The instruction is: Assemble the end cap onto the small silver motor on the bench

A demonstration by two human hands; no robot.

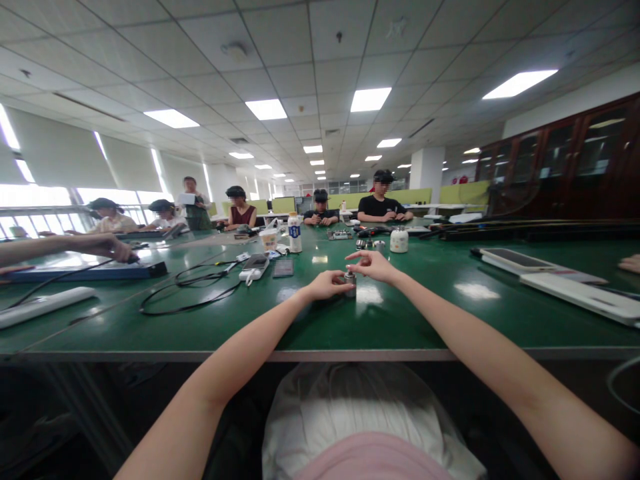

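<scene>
A small silver metal cylinder (351, 285) stands upright on the green table (410, 320), straight ahead of me. My left hand (326, 285) is curled around its left side and grips it. My right hand (373, 265) hovers over its top, thumb and forefinger pinched at the cap, the other fingers spread out. Both my arms stretch forward over the table's near edge.
A black cable loop (186, 293), a power bank (254, 267) and a dark phone (283, 267) lie to the left. A bottle (295, 233), a cup (269, 239) and a white jar (399, 240) stand further back. White flat devices (575, 290) lie at the right. Several people sit around the table; another person's hand (113, 248) rests at the left.
</scene>
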